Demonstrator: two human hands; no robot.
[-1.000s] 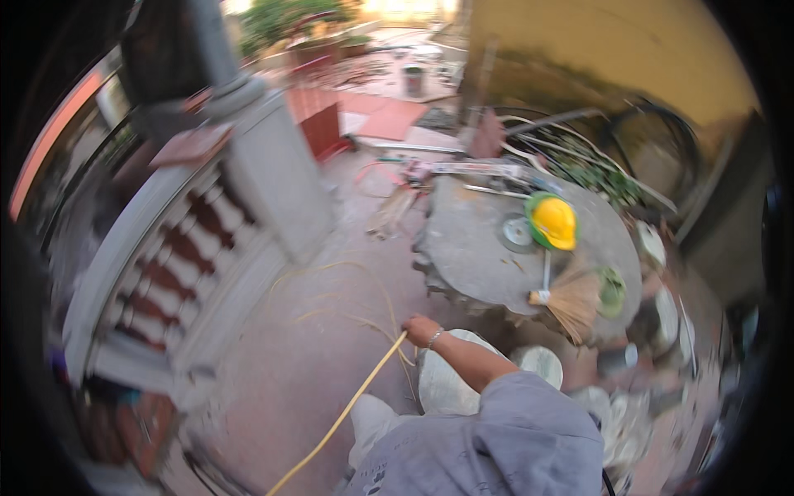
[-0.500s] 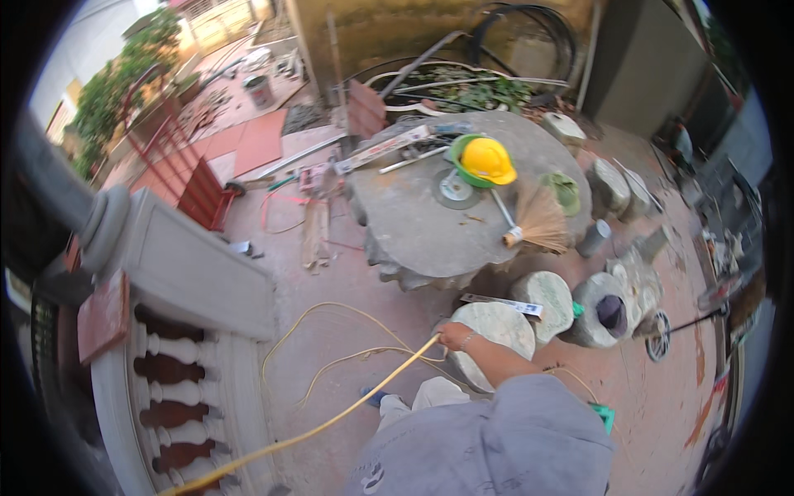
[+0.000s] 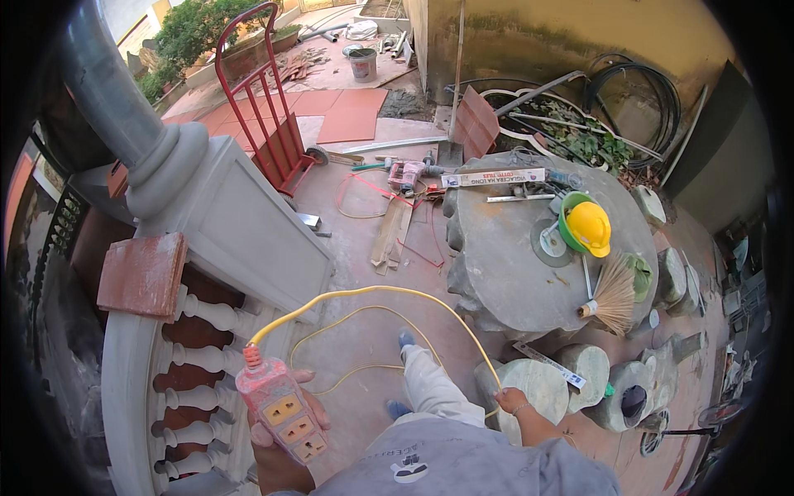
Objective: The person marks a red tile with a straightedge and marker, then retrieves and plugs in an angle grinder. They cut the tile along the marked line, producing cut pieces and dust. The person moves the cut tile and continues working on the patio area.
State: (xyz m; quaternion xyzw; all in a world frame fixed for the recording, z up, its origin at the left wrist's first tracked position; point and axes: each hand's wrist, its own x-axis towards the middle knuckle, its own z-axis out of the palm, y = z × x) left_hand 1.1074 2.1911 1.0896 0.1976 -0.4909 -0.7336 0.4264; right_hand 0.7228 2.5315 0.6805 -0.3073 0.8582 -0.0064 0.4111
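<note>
At the lower left, my left hand [image 3: 314, 405] is closed around a dusty red extension socket [image 3: 270, 392] with several yellowish outlets facing up. A yellow power cord [image 3: 382, 289] leaves the top of the socket through a coiled red sleeve. It arches across to my right hand [image 3: 514, 400], whose fingers are closed on it beside a pale stone stool [image 3: 542, 382]. More of the thin cord loops over the floor around my feet. The palm of my left hand is hidden under the socket.
A round stone table [image 3: 504, 273] carries a yellow helmet [image 3: 589, 227], a straw broom [image 3: 610, 296] and tools. A baluster railing [image 3: 198, 357] with a loose tile [image 3: 145, 277] borders the left. Behind stand a red hand truck [image 3: 277, 136] and a power tool [image 3: 407, 175] on the floor.
The view has swung to the left. My left hand and the extension socket have come into sight. The cord, stretched straight before, now bends in an arch; my right hand still holds it.
</note>
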